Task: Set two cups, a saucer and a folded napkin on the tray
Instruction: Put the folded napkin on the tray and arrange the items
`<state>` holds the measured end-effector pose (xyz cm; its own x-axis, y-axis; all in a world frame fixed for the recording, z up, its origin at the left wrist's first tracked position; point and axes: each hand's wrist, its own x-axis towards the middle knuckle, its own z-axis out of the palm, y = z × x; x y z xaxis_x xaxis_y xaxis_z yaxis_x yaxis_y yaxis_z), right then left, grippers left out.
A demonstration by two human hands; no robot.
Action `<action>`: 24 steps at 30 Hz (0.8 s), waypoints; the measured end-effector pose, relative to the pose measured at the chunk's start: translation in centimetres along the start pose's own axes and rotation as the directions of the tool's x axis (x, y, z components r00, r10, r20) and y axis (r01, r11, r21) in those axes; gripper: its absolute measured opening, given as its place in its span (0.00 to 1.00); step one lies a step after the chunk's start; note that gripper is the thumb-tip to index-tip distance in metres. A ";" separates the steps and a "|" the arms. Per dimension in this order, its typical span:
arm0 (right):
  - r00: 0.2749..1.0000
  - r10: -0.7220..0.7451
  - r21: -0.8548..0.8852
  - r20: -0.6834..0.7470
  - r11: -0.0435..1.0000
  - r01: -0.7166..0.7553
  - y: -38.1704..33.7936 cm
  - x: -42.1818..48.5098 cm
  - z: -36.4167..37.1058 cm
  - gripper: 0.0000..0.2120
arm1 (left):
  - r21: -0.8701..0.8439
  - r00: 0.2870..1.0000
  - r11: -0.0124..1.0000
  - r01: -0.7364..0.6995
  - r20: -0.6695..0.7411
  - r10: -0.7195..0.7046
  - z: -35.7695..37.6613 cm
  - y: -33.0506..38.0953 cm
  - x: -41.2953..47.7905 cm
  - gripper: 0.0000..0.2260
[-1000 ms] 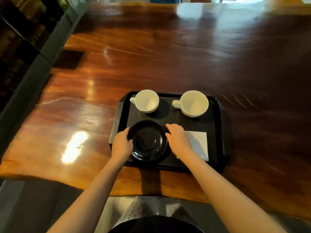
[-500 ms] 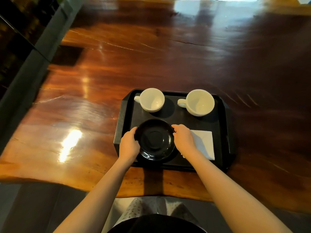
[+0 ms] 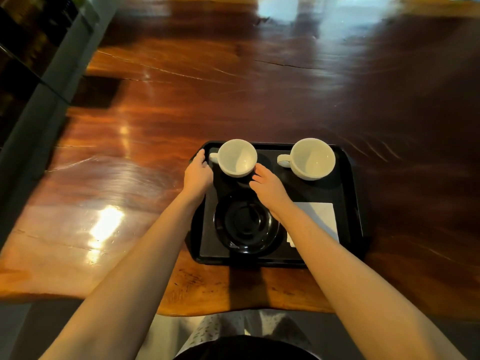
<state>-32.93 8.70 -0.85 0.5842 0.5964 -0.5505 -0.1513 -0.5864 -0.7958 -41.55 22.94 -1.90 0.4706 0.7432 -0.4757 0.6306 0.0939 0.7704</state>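
I see left hand (image 3: 198, 173) at left cup (image 3: 237, 157), fingers curled by its handle, contact unclear. Right hand (image 3: 267, 183) at same cup's right side, fingers loosely spread, tips touching or just beside wall; cannot tell firm grip. Cup sits mid-frame, far-left corner of tray (image 3: 350, 193). Right cup (image 3: 312, 158) in far-right corner, untouched. Black saucer (image 3: 245, 226) below hands, near edge of tray. Napkin (image 3: 320, 216) right of saucer, partly under right forearm. Tray on wooden table (image 3: 207, 87).

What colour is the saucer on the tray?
Glossy black, like the tray; the saucer shows clearly in the head view.
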 end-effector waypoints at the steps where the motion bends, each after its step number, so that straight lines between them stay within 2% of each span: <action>1: 1.000 -0.013 0.007 -0.005 1.000 0.013 -0.3 0.2 0.2 0.26 | -0.003 1.000 1.000 0.006 0.017 -0.006 0.3 0.0 0.3 0.22; 7: 0.995 -0.060 0.016 -0.080 0.998 0.061 0.0 0.9 -0.1 0.24 | -0.037 1.000 0.999 0.010 0.026 -0.009 1.4 -1.0 1.1 0.21; 14: 0.987 -0.024 0.049 -0.157 0.998 0.032 1.3 0.9 -1.3 0.26 | -0.042 0.998 0.999 -0.006 0.064 0.009 2.9 -0.3 1.1 0.21; 24: 0.987 -0.034 0.068 -0.159 0.997 0.046 1.9 1.0 -2.0 0.25 | -0.052 0.997 0.999 -0.007 0.077 0.011 3.8 0.7 0.4 0.25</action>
<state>-31.03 7.07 -2.43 0.7084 0.5214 -0.4757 -0.1787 -0.5196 -0.8355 -38.59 20.82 -3.20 0.5236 0.6911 -0.4982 0.5943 0.1227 0.7949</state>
